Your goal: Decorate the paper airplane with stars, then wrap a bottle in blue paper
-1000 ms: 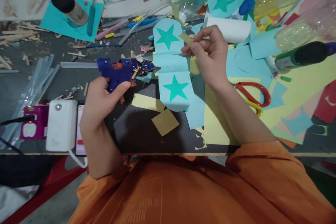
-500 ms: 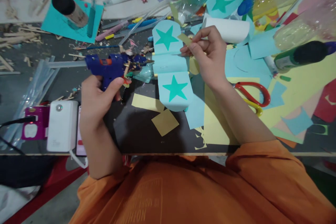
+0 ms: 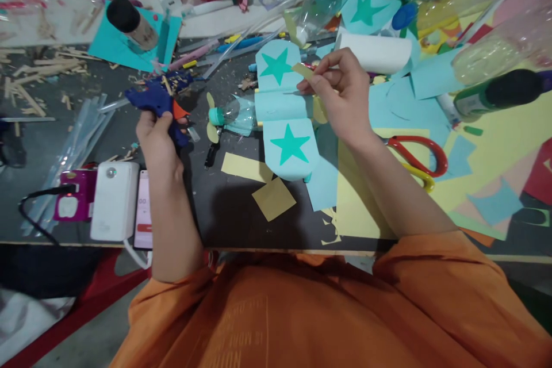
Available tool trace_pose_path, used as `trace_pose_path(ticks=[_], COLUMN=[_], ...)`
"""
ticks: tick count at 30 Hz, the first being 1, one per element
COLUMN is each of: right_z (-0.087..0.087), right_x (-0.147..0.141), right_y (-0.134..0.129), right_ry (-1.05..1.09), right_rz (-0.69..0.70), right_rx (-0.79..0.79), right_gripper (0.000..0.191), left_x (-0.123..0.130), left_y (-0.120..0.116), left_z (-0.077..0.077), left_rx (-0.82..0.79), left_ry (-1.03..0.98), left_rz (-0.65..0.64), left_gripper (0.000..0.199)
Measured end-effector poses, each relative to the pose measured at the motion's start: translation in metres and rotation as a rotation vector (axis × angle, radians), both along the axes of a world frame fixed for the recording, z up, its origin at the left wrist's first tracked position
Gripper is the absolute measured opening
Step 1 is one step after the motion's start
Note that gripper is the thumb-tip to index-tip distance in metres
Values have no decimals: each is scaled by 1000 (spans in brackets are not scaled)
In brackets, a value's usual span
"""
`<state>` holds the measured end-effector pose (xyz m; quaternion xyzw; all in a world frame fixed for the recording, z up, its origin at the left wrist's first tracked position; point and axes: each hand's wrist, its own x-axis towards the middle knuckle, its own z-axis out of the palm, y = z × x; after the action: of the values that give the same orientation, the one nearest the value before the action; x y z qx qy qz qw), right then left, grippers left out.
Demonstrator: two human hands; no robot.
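Observation:
My left hand (image 3: 159,132) is closed around the handle of a blue hot glue gun (image 3: 152,96), whose nozzle points up and to the right. Between thumb and fingers, my right hand (image 3: 342,89) pinches a small yellow paper strip (image 3: 303,71). Below that strip lies a plastic-bottle airplane (image 3: 282,106) with light-blue paper wings, each bearing a green star. Its turquoise cap (image 3: 217,117) carries a yellow paper propeller and faces left. The airplane's tail end is partly behind my right hand.
Yellow paper pieces (image 3: 275,199) lie near the front edge. Red-and-yellow scissors (image 3: 422,155) rest on yellow sheets at right. A white power bank (image 3: 114,201) and a phone (image 3: 144,213) sit at left, near clear glue sticks (image 3: 73,155). Bottles and wood scraps crowd the back.
My left hand has drawn the glue gun left, away from the airplane, and turned it. The airplane's cap and propeller now show. My right hand still holds the strip in about the same place.

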<state>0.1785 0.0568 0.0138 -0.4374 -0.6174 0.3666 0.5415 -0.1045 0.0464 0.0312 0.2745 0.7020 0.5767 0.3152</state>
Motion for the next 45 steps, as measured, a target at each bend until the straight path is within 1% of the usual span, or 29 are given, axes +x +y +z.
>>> trace_pose_path(ticks=[2,3,5,6,7,9,10,11,12,13,14,15,16,18,20,21,24,27,29,30,32,34,38,45], right_z=[-1,-1,-2,-2,-2,-2,-2,-1,0,0,1,1,1,0,1,2,15,38,50,53,53,46,32,31], right_x=[0,-1,-1,-1,-1,-1,-1,-1,-2,-2,-2,-2,-2,-1,0,0,1,-2,-5,-7,-10,-12,-13,-11], right_y=[0,1,1,2,2,2,3,3,2,2,2,2,1,2,2,2,-3,-15,-23,-26,-29,-28,-23,-21], right_ry=[-1,-4,-11,-11,-9,-4,-3,-3,-4,-3,-1,2,4,1,-16,-30,-117,-308,-407,-427,-442,-452,-461,-436], right_rz=[-9,-15,-26,-29,-32,-32,-29,-25,-23,-22,-20,-20,-20,-17,-15,-14,-17,-62,-68,-39,44,98,122,151], right_rx=[-4,-9,-18,-22,-25,-28,-27,-27,-26,-24,-23,-22,-20,-17,-17,-16,15,109,161,137,83,51,38,6], right_gripper=[24,24,24,24,24,24,24,25,26,27,27,27,27,25,22,21,19,21,23,22,20,19,19,18], left_x=[-10,-17,-36,-46,-56,-73,-77,-77,-73,-65,-53,-38,-21,12,36,44,49,43,41,42,43,46,50,50], left_y=[5,7,10,11,11,9,7,5,3,-1,-5,-9,-15,-26,-35,-39,-42,-39,-38,-39,-40,-42,-45,-45], left_z=[-16,-24,-41,-48,-54,-61,-62,-60,-57,-52,-46,-39,-32,-20,-15,-15,-23,-31,-32,-31,-28,-25,-23,-24], left_rx=[-84,-101,-142,-101,-57,-60,-24,49,156,265,356,435,469,533,591,581,532,511,488,467,419,380,356,336], left_ry=[83,125,229,303,383,537,649,771,869,921,931,918,887,966,1082,1098,1092,1118,1138,1148,1165,1169,1153,1166], left_rz=[-15,-12,25,-9,-95,-54,-4,41,90,91,26,-93,-260,-504,-675,-722,-773,-811,-832,-840,-853,-855,-851,-870], left_gripper=[27,31,37,40,43,53,58,62,65,59,50,39,30,25,24,25,29,33,34,34,36,37,36,37])
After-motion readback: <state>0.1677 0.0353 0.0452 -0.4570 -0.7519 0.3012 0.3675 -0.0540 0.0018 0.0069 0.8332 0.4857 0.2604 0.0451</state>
